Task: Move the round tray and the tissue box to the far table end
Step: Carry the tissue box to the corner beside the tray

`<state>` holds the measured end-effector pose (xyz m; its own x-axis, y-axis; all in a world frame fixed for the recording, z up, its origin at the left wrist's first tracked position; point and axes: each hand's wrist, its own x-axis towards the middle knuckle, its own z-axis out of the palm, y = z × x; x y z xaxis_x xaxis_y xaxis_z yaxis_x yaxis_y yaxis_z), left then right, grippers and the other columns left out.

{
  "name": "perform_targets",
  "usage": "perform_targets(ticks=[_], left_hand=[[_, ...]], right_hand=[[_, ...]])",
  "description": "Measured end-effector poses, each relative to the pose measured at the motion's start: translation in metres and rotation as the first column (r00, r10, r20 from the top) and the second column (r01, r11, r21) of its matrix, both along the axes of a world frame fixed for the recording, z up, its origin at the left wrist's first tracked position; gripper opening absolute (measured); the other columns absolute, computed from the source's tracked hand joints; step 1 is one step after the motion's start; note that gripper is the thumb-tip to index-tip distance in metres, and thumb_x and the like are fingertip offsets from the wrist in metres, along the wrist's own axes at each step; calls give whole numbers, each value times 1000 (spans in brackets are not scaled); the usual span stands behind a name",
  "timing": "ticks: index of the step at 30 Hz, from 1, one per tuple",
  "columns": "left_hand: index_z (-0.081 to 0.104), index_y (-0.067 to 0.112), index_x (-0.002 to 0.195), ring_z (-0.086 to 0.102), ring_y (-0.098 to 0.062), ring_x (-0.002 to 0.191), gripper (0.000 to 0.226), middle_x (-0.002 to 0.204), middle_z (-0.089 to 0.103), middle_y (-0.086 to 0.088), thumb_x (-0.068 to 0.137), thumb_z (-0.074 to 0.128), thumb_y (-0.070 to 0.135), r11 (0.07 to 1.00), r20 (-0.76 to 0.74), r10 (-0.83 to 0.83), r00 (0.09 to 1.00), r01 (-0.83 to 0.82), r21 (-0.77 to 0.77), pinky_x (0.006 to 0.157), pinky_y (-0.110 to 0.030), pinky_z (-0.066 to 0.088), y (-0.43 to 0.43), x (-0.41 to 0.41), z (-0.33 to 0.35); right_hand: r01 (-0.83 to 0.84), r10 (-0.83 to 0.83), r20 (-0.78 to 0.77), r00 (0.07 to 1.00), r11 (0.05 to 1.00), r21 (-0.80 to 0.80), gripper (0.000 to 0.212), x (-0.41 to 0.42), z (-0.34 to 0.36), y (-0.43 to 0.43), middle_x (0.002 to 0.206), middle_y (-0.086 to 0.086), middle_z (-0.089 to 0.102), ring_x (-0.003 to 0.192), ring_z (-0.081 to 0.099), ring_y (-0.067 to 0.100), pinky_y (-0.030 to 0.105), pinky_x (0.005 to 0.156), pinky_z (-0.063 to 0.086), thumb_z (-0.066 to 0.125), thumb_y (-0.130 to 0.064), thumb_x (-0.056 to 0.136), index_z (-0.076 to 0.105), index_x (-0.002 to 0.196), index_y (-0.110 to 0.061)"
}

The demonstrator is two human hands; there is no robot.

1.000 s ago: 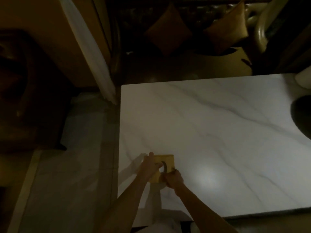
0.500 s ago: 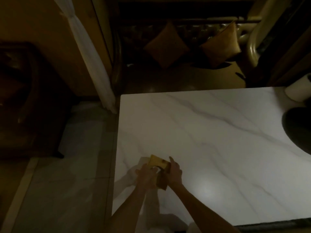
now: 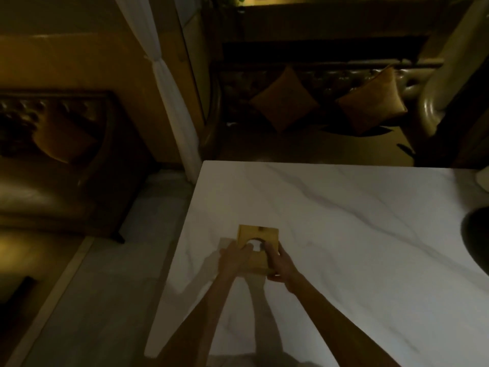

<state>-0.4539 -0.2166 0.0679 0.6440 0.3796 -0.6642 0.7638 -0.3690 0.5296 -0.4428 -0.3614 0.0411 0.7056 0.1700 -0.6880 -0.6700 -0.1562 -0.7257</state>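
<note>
Low in the frame's centre, the left hand (image 3: 234, 259) and right hand (image 3: 280, 263) both grasp the tissue box (image 3: 258, 247) on the marble table (image 3: 357, 234). A dark round tray (image 3: 476, 242) shows at the right edge.

tissue box (image 3: 258, 250): yellowish wood, smooth matt top, white paper in its round opening
table (image 3: 357, 234): white marble-look top, grey veins, polished with soft sheen
cushions (image 3: 284, 104): golden-brown cloth, slight satin sheen
sofa (image 3: 330, 78): dark tufted leather, glossy
</note>
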Motion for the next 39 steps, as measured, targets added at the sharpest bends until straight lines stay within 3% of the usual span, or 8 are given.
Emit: perform_targets(ticks=[9, 14, 19, 23, 26, 32, 36, 39], left_hand=[[44, 19, 140, 55, -28, 123, 55, 140, 53, -9, 92, 59, 42, 991, 406, 38, 913, 18, -133, 103, -47, 46, -180, 8, 44], [53, 32, 125, 63, -13, 100, 34, 115, 63, 10, 92, 59, 41, 977, 482, -18, 876, 117, -176, 68, -11, 45, -267, 37, 60], [49, 21, 136, 60, -24, 114, 45, 128, 60, -3, 94, 58, 36, 921, 486, -204, 850, 335, -199, 97, -41, 50, -346, 74, 59], [48, 27, 131, 59, -22, 113, 37, 129, 58, -2, 95, 55, 35, 803, 469, -398, 788, 546, -237, 94, -37, 47, -427, 89, 46], [40, 26, 140, 54, -27, 124, 51, 141, 50, -6, 93, 55, 41, 692, 432, -548, 716, 678, -247, 106, -49, 44, -494, 80, 26], [18, 20, 150, 43, -29, 136, 65, 153, 36, -7, 97, 43, 48, 400, 290, -848, 445, 894, -201, 110, -45, 40, -626, 55, -25], [20, 24, 149, 48, -30, 130, 63, 148, 42, -6, 97, 45, 47, 262, 300, -902, 309, 947, -185, 108, -47, 43, -705, 41, -76], [27, 35, 143, 53, -28, 123, 57, 140, 49, -2, 93, 48, 52, 215, 327, -902, 284, 949, -231, 103, -52, 47, -740, 30, -110]], right_hand=[[-119, 116, 148, 982, 993, 10, 63, 36, 40, -178, 140, 6, 54, 114, 60, 26, 37, 74, 57, 37, -69, 93, 35, 145, -33], [-31, 31, 220, 975, 1000, -6, 77, 56, 68, -269, 150, 5, 46, 122, 57, 29, 34, 74, 54, 45, -64, 93, 7, 155, -39], [137, -126, 232, 964, 990, -30, 70, 63, 70, -354, 144, 2, 51, 121, 56, 27, 41, 88, 52, 47, -62, 94, 16, 153, -40], [380, -336, 311, 889, 921, -90, 65, 46, 56, -431, 146, 7, 51, 128, 53, 29, 48, 110, 42, 47, -53, 97, 25, 152, -27], [561, -500, 337, 798, 820, -111, 59, 14, 41, -488, 142, 3, 54, 126, 55, 28, 50, 110, 42, 48, -50, 98, 30, 150, -28], [823, -787, 288, 546, 568, -9, 45, -57, -12, -587, 124, 0, 64, 113, 65, 19, 37, 95, 54, 57, -48, 95, 44, 135, -32], [893, -860, 281, 425, 449, 22, 59, -95, -57, -640, 131, -3, 59, 112, 62, 8, 20, 83, 51, 66, -45, 90, 38, 140, -32], [918, -878, 291, 380, 397, -3, 79, -113, -92, -666, 142, -3, 51, 121, 57, 10, 25, 95, 50, 71, -37, 89, 24, 152, -26]])
